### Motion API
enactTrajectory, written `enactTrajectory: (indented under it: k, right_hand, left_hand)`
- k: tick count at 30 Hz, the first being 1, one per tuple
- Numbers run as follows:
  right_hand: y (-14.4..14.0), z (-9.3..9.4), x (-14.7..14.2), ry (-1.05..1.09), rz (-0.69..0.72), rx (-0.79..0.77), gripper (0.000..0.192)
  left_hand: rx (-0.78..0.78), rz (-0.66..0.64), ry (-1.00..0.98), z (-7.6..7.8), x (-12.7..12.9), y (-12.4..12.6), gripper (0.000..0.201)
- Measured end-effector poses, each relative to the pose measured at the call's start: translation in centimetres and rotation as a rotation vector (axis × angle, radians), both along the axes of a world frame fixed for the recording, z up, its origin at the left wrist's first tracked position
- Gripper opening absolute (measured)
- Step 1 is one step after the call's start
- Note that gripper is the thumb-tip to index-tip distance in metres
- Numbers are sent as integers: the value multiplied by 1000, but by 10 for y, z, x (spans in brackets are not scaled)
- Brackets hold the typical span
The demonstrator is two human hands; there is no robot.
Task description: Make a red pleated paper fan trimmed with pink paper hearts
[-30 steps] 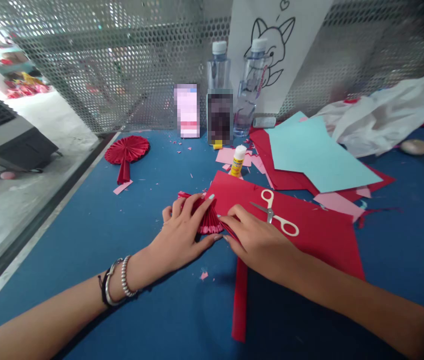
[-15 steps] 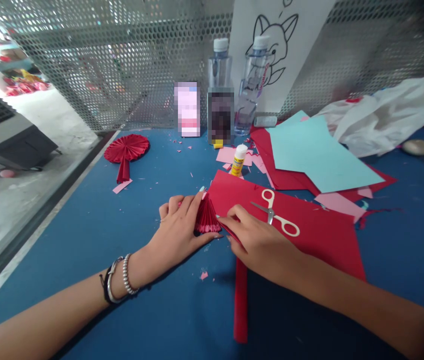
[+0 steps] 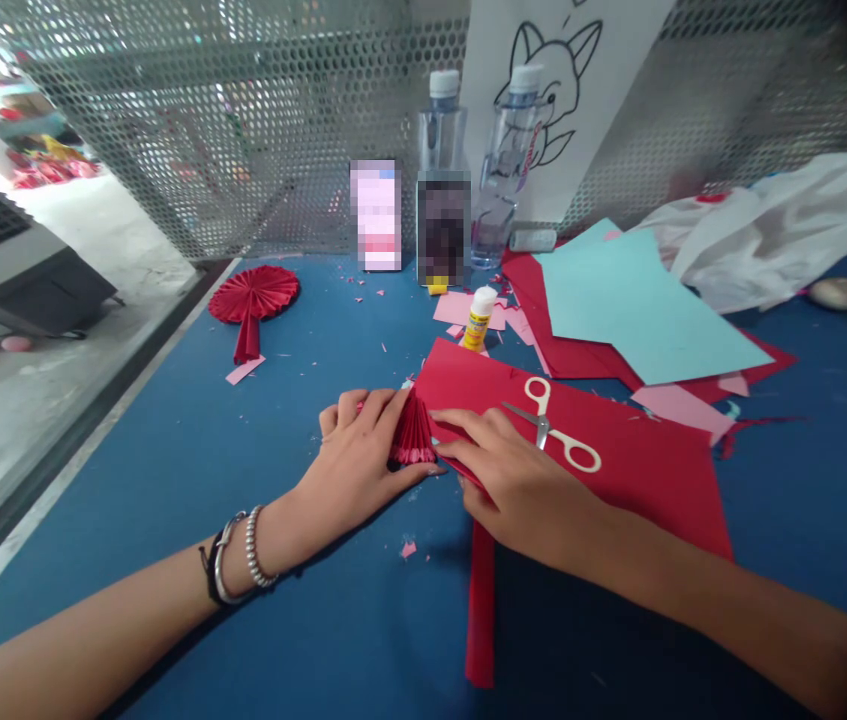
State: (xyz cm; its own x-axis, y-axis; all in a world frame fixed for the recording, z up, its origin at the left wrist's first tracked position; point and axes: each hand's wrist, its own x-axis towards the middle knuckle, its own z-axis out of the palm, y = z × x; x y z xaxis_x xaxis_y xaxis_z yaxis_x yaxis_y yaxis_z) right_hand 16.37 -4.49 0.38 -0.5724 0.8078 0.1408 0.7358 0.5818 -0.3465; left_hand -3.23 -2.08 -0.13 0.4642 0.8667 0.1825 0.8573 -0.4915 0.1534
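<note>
A pleated red paper fan (image 3: 413, 432) with a pinkish fringed edge lies on the blue table between my hands. My left hand (image 3: 359, 440) presses over its left side, with the thumb along the lower edge and fingertips at the top. My right hand (image 3: 498, 470) pinches red folded paper at the right side of the fan; its fingertips partly hide the grip. Under that hand a long red paper strip (image 3: 480, 610) extends toward me. White-handled scissors (image 3: 543, 428) rest partly spread on a red paper sheet (image 3: 640, 470), just beyond my right hand.
A finished-looking round red fan (image 3: 254, 300) lies at left. Behind my hands stand a glue stick (image 3: 478, 320), two phones and water bottles (image 3: 498, 180). Light blue paper (image 3: 640, 310), pink scraps (image 3: 682, 408) and a white plastic bag (image 3: 760, 230) occupy the right.
My right hand's fingers have shifted slightly, with the index finger now stretched farther over the pleats. My left hand stays in place on the fan.
</note>
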Motion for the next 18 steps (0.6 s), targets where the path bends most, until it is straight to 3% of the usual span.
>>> enactTrajectory:
  k: [10, 18]
  right_hand:
    - [14, 11, 9, 96, 101, -214, 35]
    - [9, 14, 8, 233, 64, -22, 32]
  left_hand:
    - [21, -2, -61, 3, -3, 3, 67]
    - [172, -18, -191, 20, -8, 0, 69]
